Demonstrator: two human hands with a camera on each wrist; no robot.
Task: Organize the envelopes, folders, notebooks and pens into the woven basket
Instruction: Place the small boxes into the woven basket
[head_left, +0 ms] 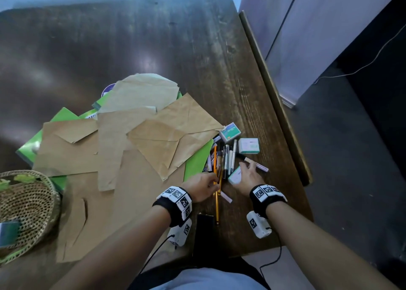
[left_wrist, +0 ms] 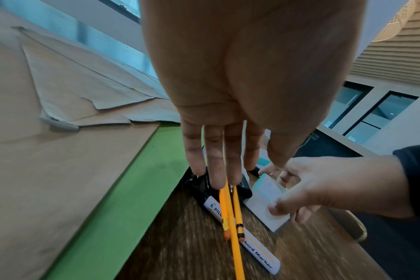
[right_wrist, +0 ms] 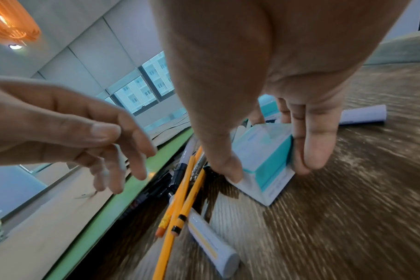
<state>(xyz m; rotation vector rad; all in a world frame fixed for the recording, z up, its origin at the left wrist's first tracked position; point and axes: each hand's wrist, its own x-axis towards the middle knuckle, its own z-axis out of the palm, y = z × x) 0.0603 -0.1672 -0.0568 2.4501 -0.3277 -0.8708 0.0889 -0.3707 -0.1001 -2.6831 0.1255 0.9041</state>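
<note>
Head view: A dark wooden table (head_left: 175,37) carries a spread of brown envelopes (head_left: 140,133) overlapping green folders (head_left: 197,162). The woven basket (head_left: 28,204) sits at the table's near left edge, well apart from both hands. A cluster of pens (head_left: 226,158) and yellow pencils (head_left: 216,180) lies just right of the folders, with two small teal-and-white boxes (head_left: 239,139) beside it on the far side. The left hand (head_left: 201,186) reaches into the near end of the cluster. The right hand (head_left: 247,178) is on a third small box (head_left: 234,176) at the cluster's right side. A marker (head_left: 257,164) lies beyond the right hand.

Left wrist view: The left hand's fingers (left_wrist: 215,161) point straight down, relaxed, with their tips at the upper ends of the yellow pencils (left_wrist: 231,217). Whether they touch the pencils cannot be told. The pencils cross a whiteboard marker (left_wrist: 259,253) on the table. The right hand (left_wrist: 324,185) grasps the small box (left_wrist: 266,197) between thumb and fingers.

Right wrist view: The right hand's thumb (right_wrist: 226,163) and fingers (right_wrist: 314,144) pinch the small box (right_wrist: 264,161) from opposite sides; a lower corner of the box meets the table (right_wrist: 348,208). The left hand (right_wrist: 67,132) hovers spread and loose above the pencils (right_wrist: 180,199), grasping nothing. A pale marker (right_wrist: 213,242) lies beside the pencils.
</note>
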